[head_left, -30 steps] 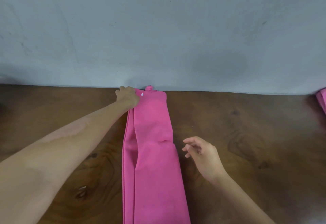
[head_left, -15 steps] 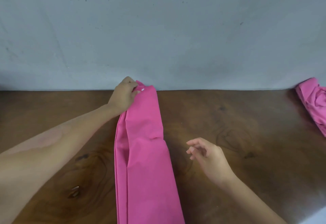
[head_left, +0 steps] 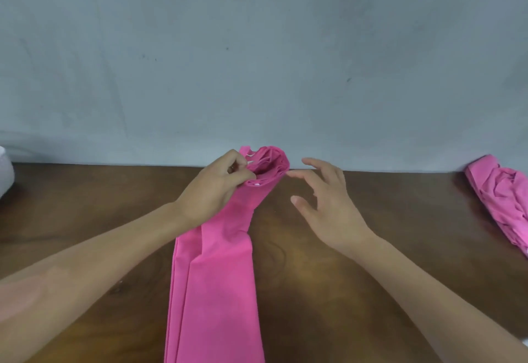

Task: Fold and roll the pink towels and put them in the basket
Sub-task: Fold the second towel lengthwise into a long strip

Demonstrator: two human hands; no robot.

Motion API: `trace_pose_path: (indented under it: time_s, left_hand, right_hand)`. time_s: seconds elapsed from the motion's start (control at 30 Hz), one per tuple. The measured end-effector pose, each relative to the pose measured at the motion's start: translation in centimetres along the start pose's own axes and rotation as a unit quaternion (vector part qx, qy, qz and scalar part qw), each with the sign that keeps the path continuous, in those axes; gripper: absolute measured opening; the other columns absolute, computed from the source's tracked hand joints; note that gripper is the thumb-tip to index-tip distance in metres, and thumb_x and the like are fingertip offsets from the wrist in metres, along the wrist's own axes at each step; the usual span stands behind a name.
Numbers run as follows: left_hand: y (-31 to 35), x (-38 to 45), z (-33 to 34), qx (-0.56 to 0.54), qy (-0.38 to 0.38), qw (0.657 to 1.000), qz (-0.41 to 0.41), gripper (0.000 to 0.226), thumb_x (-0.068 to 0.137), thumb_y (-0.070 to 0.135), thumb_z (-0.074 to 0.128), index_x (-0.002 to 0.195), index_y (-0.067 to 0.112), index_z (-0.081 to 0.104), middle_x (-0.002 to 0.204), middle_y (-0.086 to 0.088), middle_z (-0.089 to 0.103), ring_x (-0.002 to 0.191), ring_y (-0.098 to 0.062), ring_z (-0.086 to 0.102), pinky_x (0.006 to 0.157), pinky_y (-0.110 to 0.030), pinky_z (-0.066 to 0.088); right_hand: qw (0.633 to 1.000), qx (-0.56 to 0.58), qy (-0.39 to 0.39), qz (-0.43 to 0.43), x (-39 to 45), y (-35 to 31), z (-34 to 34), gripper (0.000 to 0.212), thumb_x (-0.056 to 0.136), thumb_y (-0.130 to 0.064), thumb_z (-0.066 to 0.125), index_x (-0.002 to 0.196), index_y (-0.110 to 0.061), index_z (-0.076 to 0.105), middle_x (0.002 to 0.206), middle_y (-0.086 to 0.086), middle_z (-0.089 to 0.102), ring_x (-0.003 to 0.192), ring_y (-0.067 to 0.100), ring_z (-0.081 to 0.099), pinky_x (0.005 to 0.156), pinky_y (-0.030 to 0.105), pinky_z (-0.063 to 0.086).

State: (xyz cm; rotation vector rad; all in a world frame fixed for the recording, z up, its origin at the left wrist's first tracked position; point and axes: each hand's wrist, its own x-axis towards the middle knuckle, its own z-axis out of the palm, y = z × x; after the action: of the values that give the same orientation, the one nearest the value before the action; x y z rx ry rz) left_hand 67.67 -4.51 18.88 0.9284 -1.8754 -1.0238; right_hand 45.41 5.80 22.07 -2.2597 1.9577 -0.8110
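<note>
- Wooden table (head_left: 371,248) against a grey wall; 1 folded pink towel (head_left: 217,291) lies along it as a long strip, its far end lifted at the wall.
- Left hand (head_left: 211,191) pinches that bunched far end between curled fingers and thumb.
- Right hand (head_left: 325,202) hovers just beside it, fingers spread, holding nothing.
- Second towel (head_left: 503,200) lies crumpled at the right edge; no basket is visible.
- Risk: with only 1 hand gripping, the folded layers may splay, so the roll starts crooked.
</note>
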Motion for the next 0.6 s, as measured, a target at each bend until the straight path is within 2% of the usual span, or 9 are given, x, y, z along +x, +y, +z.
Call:
trace_pose_path:
  time_s: [0.07, 0.17, 0.23, 0.3, 0.37, 0.43, 0.5, 0.53, 0.6]
  left_hand:
    - [2.3, -1.9, 0.9, 0.028, 0.013, 1.000, 0.006, 0.023, 0.091, 0.043, 0.062, 0.097, 0.021, 0.058, 0.084, 0.005, 0.058, 0.068, -0.009, 0.051, 0.067, -0.026, 0.043]
    - [5.7, -4.8, 2.5, 0.051, 0.021, 0.998, -0.002, 0.009, 0.094, 0.040, 0.062, 0.091, 0.036, 0.054, 0.083, 0.015, 0.059, 0.067, 0.008, 0.053, 0.063, -0.016, 0.045]
    - [7.4, -7.0, 3.6, 0.068, 0.026, 0.997, 0.015, 0.011, 0.094, 0.038, 0.062, 0.088, 0.037, 0.053, 0.081, 0.015, 0.057, 0.064, 0.008, 0.053, 0.062, -0.013, 0.046]
    - [8.9, -9.5, 4.8, 0.037, 0.021, 0.999, 0.026, 0.010, 0.091, 0.037, 0.064, 0.086, 0.032, 0.057, 0.078, 0.010, 0.056, 0.059, -0.003, 0.049, 0.061, -0.021, 0.044]
    - [9.5, -12.0, 6.1, 0.031, 0.012, 0.999, 0.029, 0.019, 0.085, 0.038, 0.068, 0.086, 0.021, 0.060, 0.077, -0.008, 0.054, 0.063, -0.020, 0.042, 0.065, -0.042, 0.038]
    - [9.2, -14.9, 7.6, 0.100, 0.014, 0.993, 0.056, 0.020, 0.083, 0.039, 0.067, 0.088, 0.020, 0.061, 0.082, -0.009, 0.057, 0.068, -0.018, 0.045, 0.069, -0.042, 0.038]
    - [8.3, -17.9, 8.4, 0.198, 0.031, 0.975, 0.097, 0.009, 0.091, 0.028, 0.057, 0.096, 0.026, 0.065, 0.091, 0.001, 0.058, 0.074, -0.010, 0.051, 0.070, -0.034, 0.044]
    - [7.9, -19.3, 8.7, 0.268, 0.025, 0.953, 0.137, 0.020, 0.093, 0.020, 0.050, 0.103, 0.025, 0.067, 0.098, 0.003, 0.056, 0.079, -0.010, 0.053, 0.070, -0.031, 0.046]
    - [6.8, -22.0, 9.4, 0.298, 0.002, 0.941, 0.162, 0.031, 0.093, 0.013, 0.044, 0.110, 0.018, 0.069, 0.106, 0.002, 0.050, 0.086, -0.014, 0.056, 0.072, -0.031, 0.049]
  right_hand:
    - [0.999, -0.022, -0.019, -0.016, -0.7, -0.5, -1.2, 0.049, 0.096, -0.023, 0.064, 0.141, -0.036, 0.049, 0.157, -0.009, 0.022, 0.148, 0.010, 0.005, 0.105, 0.025, 0.038]
    - [0.996, -0.054, -0.050, -0.042, -2.5, -0.4, -2.8, 0.056, 0.096, -0.024, 0.064, 0.147, -0.034, 0.043, 0.162, -0.006, 0.013, 0.150, 0.012, -0.004, 0.115, 0.032, 0.027]
    - [0.994, -0.074, -0.049, -0.063, -4.2, 0.0, -3.6, 0.059, 0.095, -0.025, 0.066, 0.147, -0.034, 0.041, 0.162, -0.002, 0.014, 0.151, 0.017, -0.003, 0.119, 0.037, 0.024]
    - [0.992, -0.095, -0.045, -0.070, -6.1, 0.8, -3.9, 0.059, 0.094, -0.026, 0.067, 0.146, -0.032, 0.041, 0.162, 0.001, 0.017, 0.151, 0.021, 0.001, 0.121, 0.040, 0.023]
    - [0.988, -0.128, -0.038, -0.071, -8.5, 1.9, -4.0, 0.055, 0.093, -0.026, 0.066, 0.143, -0.028, 0.044, 0.162, 0.003, 0.021, 0.151, 0.026, 0.007, 0.122, 0.044, 0.027]
    - [0.983, -0.163, -0.022, -0.076, -11.2, 2.9, -4.0, 0.047, 0.093, -0.026, 0.065, 0.138, -0.025, 0.050, 0.161, 0.005, 0.028, 0.150, 0.028, 0.015, 0.117, 0.048, 0.036]
    - [0.977, -0.193, -0.008, -0.090, -14.0, 3.7, -4.0, 0.038, 0.093, -0.027, 0.066, 0.129, -0.022, 0.058, 0.156, 0.005, 0.038, 0.148, 0.029, 0.025, 0.108, 0.049, 0.045]
    - [0.974, -0.204, -0.005, -0.099, -15.3, 3.9, -4.0, 0.035, 0.092, -0.027, 0.067, 0.126, -0.022, 0.060, 0.153, 0.006, 0.042, 0.146, 0.030, 0.030, 0.103, 0.049, 0.049]
    - [0.968, -0.222, -0.012, -0.121, -17.7, 4.0, -3.7, 0.032, 0.088, -0.025, 0.072, 0.120, -0.021, 0.065, 0.147, 0.007, 0.050, 0.141, 0.031, 0.040, 0.095, 0.049, 0.053]
